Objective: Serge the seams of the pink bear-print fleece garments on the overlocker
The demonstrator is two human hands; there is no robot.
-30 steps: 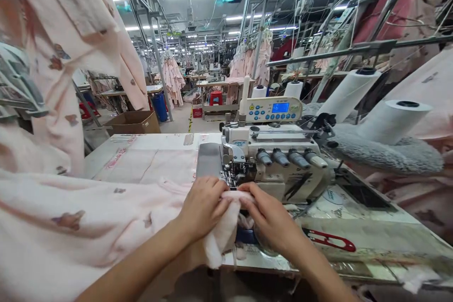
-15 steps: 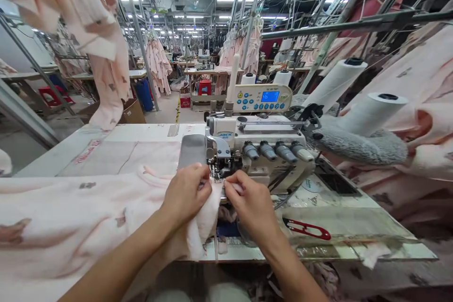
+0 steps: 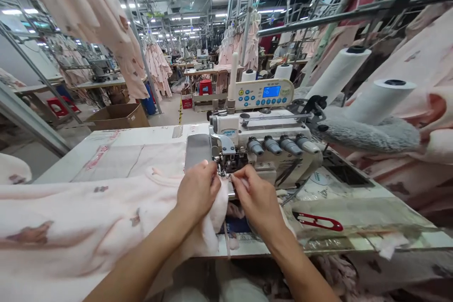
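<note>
Pale pink printed fabric (image 3: 78, 212) spreads across the lower left of the frame, and its bunched edge has now come up to the presser foot (image 3: 223, 163) of the overlock sewing machine (image 3: 269, 134), where the left hand (image 3: 198, 193) and right hand (image 3: 260, 200), close but apart, pinch it.

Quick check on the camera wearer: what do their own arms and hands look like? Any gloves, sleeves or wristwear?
No sleeve shows on the left forearm or the right forearm; both are bare up to the frame edge. The left hand and right hand are ungloved, with no visible watch, ring, bracelet or tape.
</note>
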